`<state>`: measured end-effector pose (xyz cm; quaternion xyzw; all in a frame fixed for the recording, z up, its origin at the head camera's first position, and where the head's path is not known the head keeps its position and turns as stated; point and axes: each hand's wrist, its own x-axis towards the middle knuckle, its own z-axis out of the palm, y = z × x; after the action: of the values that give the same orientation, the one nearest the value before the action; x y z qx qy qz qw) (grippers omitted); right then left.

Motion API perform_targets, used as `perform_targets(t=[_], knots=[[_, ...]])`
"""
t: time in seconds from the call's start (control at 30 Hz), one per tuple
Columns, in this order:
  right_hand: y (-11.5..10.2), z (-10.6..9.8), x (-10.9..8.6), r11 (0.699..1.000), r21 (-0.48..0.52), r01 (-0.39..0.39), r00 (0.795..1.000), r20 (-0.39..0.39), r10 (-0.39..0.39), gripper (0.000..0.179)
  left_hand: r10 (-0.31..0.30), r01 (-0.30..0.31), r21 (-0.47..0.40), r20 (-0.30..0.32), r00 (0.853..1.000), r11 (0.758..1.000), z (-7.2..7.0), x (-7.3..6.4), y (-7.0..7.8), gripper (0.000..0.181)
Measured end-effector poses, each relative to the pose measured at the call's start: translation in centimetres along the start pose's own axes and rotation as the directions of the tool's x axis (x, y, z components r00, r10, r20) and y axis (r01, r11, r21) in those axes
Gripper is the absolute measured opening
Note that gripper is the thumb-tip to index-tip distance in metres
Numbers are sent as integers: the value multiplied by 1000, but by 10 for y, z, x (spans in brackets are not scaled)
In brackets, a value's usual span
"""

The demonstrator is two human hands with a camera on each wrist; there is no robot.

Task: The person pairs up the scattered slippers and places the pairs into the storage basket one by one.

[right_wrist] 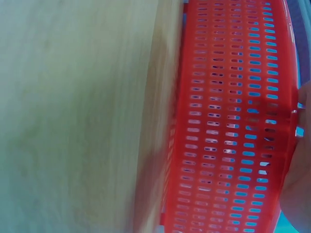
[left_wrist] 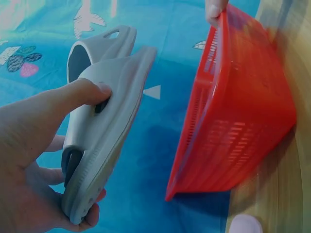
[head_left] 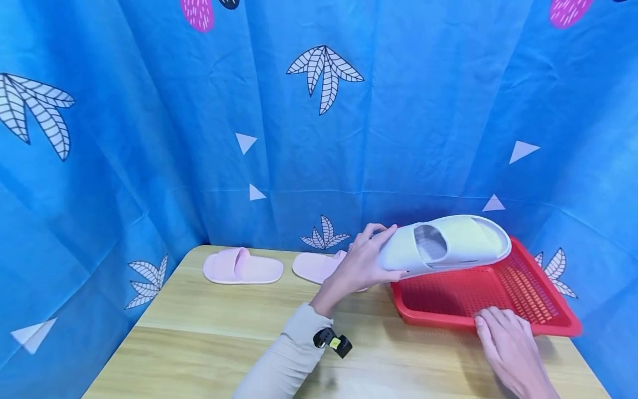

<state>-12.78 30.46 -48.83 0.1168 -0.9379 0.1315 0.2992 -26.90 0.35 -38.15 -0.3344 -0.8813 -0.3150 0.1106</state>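
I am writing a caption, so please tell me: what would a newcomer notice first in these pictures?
Probably the red basket at the right end of the table, with the right hand on its near rim. Next comes the pale footwear that the left hand holds above the basket, then the bright blue curtain behind.

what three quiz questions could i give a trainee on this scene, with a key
1. Count: how many pink slippers lie on the table?
2. True or false: the right hand touches the rim of the red basket.
3. Fill the gap: the white slipper is held up by the ____ hand.

Key: 1. Two. 2. True. 3. Left hand.
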Motion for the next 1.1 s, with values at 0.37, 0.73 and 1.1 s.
perform_targets(t=[0.37,0.73,1.1], knots=[[-11,5,7,999,14,44,999,-33,-43,10,9,-12,31,101,995,999,24,26,18,95],[-11,5,6,999,9,32,999,-18,-32,9,-27,12,90,164,986,996,56,33,28,88],[-10,6,6,999,2,45,998,-38,-45,10,-112,81,191,156,981,978,89,30,37,87]])
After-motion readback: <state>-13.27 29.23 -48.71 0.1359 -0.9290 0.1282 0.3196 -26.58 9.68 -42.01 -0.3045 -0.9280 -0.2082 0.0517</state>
